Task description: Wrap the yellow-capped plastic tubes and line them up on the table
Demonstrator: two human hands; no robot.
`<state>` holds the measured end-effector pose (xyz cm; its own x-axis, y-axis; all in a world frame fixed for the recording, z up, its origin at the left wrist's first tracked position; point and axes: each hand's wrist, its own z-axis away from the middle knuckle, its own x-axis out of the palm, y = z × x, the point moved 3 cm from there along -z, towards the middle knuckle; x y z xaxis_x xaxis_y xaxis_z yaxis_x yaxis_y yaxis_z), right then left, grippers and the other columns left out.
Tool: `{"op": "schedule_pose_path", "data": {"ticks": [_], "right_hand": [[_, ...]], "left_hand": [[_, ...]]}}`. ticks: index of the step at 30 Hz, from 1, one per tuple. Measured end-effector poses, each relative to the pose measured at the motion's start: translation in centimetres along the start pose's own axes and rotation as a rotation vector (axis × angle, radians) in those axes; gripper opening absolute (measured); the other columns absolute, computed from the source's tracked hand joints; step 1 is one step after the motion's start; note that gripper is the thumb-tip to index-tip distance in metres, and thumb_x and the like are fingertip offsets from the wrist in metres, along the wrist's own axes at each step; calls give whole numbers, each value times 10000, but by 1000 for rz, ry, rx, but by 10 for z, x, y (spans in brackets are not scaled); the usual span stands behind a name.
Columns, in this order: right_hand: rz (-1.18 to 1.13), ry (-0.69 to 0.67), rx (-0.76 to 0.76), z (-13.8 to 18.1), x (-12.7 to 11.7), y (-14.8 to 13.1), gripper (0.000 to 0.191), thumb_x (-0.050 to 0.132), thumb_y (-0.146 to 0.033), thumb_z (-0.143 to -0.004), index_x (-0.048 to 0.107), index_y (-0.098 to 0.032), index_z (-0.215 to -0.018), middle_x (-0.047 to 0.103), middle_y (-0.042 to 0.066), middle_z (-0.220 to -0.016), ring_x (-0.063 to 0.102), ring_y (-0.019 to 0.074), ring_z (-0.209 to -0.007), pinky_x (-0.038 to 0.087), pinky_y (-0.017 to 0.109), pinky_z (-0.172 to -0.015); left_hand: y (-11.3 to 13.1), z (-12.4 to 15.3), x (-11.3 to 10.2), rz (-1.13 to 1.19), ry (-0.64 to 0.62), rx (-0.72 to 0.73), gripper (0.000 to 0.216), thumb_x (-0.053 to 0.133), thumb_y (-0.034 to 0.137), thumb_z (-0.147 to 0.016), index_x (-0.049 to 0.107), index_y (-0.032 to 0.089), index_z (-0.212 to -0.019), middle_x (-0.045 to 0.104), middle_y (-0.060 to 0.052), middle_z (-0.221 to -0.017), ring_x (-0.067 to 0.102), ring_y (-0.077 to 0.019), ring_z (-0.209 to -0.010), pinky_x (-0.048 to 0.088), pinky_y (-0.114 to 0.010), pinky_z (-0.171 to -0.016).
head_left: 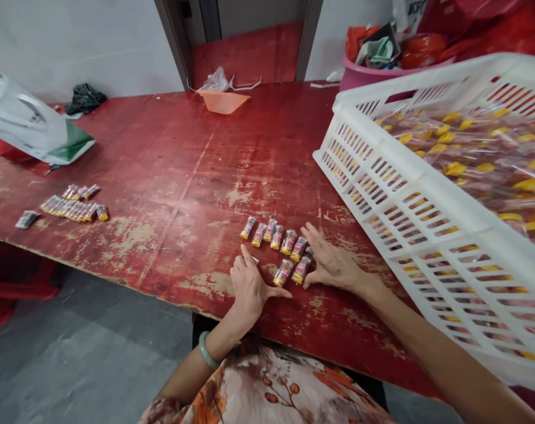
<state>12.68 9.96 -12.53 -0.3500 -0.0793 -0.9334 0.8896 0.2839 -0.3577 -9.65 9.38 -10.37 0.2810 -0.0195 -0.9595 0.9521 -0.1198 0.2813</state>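
Several small clear-wrapped packets (276, 237) with yellow ends lie in two loose rows on the red table (161, 159), between my hands. My left hand (248, 282) is at their left, its index finger and thumb stretched apart. Part of one packet shows beside that hand, mostly hidden. At the right end of the rows, my right hand (332, 258) is open, with thumb and fingers spread around the outermost packets. Whether its fingertips touch them I cannot tell. Another packet there is partly covered by this hand.
A white slatted crate (409, 206) full of similar packets (471, 141) stands at the right. More small packets (73, 206) lie grouped at the left. A white-and-green bag (33, 118), an orange scoop-like piece (223, 101) and a pink tub (369, 73) are farther back.
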Motion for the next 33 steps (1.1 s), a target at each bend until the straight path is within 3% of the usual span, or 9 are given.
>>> {"op": "schedule_pose_path", "data": {"ticks": [8,16,22,28,33], "right_hand": [[-20,-53,-40,-52,3,-22,1368,789,-560,-530,-154,-241,-1470,28,183,-1546,318,411,-1342,458,601,-899],[-70,-78,-320,-141,27,-46,1351,779,-553,-535,-137,-234,-1476,64,158,-1553,267,363,-1378,460,514,-964],[-47,-81,-519,-249,62,-91,1364,790,-581,-484,-34,-183,-1496,142,191,-1534,238,392,-1381,350,549,-1060],[-31,-216,-548,-350,84,-175,1335,757,-641,-502,-10,-189,-1497,114,183,-1542,263,376,-1377,384,529,-1039],[-8,-250,-589,-429,98,-249,1339,783,-618,-483,22,-179,-1495,160,170,-1535,287,372,-1369,370,492,-1060]], "left_hand": [[-14,-26,-7,8,-31,-87,1409,786,641,-412,70,-11,-1436,492,-226,-1148,502,-367,-1051,376,-484,-911],[-76,-72,-26,75,-39,-199,1427,820,594,-338,114,32,-1444,471,-252,-1222,463,-405,-1145,353,-510,-955],[-156,-109,-46,143,16,-278,1449,833,591,-324,96,65,-1455,391,-299,-1352,378,-441,-1260,298,-539,-1013],[-259,-149,-73,202,131,-298,1463,839,607,-310,104,53,-1447,267,-337,-1442,239,-475,-1347,251,-528,-1048],[-338,-180,-102,104,275,-346,1315,809,625,-406,213,26,-1413,441,-295,-1304,401,-449,-1230,334,-481,-976]]}}
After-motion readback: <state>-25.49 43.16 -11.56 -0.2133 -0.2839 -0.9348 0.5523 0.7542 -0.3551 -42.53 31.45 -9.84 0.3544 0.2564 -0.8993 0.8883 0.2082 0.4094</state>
